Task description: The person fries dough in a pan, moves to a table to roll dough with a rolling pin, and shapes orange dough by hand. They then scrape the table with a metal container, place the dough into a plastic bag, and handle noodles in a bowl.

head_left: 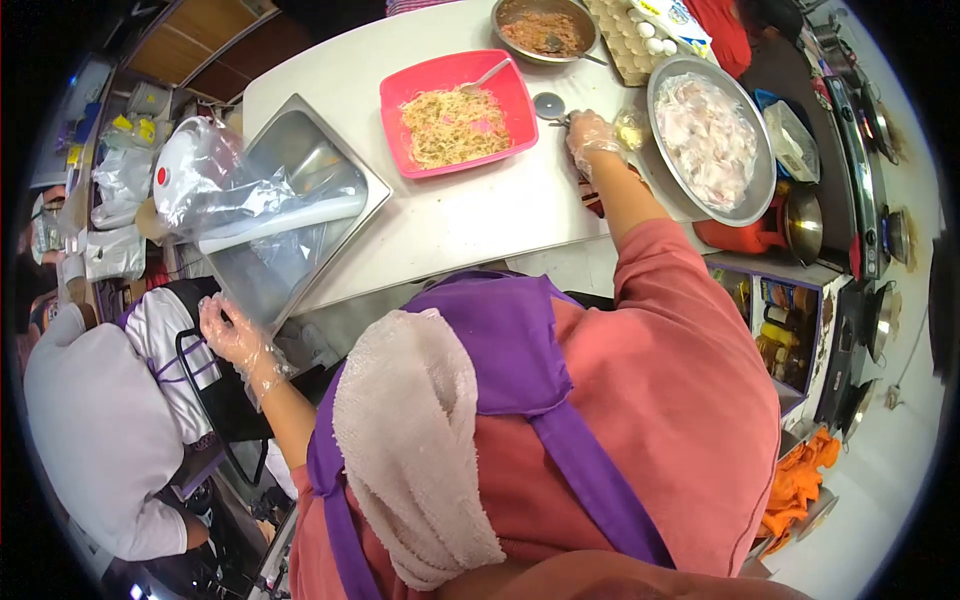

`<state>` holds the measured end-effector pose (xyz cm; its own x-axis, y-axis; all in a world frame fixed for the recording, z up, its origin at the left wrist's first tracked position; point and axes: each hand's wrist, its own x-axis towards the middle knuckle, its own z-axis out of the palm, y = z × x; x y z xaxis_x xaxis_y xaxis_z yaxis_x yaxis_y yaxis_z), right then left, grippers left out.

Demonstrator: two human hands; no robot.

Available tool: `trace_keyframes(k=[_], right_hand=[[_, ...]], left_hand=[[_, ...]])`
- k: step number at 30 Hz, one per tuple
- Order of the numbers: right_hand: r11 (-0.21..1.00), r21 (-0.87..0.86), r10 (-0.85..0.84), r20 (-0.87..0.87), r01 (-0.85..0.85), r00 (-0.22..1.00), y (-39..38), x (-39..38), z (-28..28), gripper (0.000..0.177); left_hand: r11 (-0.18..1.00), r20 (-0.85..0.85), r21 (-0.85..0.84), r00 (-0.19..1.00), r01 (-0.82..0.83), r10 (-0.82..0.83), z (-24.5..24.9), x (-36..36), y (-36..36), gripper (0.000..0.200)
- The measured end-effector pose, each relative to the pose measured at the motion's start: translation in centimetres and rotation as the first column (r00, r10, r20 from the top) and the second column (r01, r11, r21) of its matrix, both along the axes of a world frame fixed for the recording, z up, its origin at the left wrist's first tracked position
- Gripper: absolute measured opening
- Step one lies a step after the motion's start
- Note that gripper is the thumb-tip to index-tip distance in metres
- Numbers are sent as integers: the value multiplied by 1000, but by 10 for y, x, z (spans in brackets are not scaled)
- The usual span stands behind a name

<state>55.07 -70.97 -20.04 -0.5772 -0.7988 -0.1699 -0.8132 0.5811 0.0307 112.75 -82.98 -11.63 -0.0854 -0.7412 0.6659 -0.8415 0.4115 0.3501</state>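
My left hand (236, 338), in a clear plastic glove, is held beside the near end of a metal tray (375, 200). Its fingers are loosely bent and apart, with nothing seen in them. A clear plastic bag (285, 205) and a long white piece lie across the tray. On the table, my gloved right hand (594, 140) has its fingers curled at a small dark piece I cannot name, next to a round grey disc (548, 106). Left of that hand stands a pink basin (395, 105) of minced mixture with a spoon; to its right, a metal bowl (765, 180) holds pale raw meat pieces.
At the table's far side are a steel bowl of reddish-brown mixture (545, 32) and an egg tray (622, 45) with several eggs. A stove (868, 235) runs along the right. Another person (105, 420) in white is at the lower left.
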Motion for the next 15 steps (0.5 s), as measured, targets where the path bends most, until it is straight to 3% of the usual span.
trace_keyframes(k=[1, 4, 8, 10, 12, 14, 15], right_hand=[[996, 18, 85, -50, -84, 995, 2, -2, -2, 26], [995, -95, 31, -70, -38, 997, 6, 0, 11, 23], [955, -227, -177, 79, 191, 981, 23, -2, 31, 21], [920, -343, -153, 126, 188, 980, 26, 6, 45, 22], [781, -581, -78, 272, 228, 959, 17, 43, 87, 23], [707, -686, 239, 461, 172, 855, 8, 83, 111, 22], [683, -725, 366, 446, 90, 817, -2, 113, 124, 21]], left_hand=[[1000, 97, -21, 995, -1, 3, 4, 0, 3, 16], [999, 135, -33, 991, 7, -2, 7, 4, 5, 16], [997, 116, -53, 992, 51, -45, 8, 6, 10, 16], [998, 66, -20, 996, 59, -58, 8, 3, 13, 18], [998, 19, 18, 997, 68, -68, 13, -21, 25, 20], [916, -487, 276, 864, 290, -127, 34, -87, 48, 24], [795, -524, 429, 835, 428, -167, 47, -117, 59, 25]])
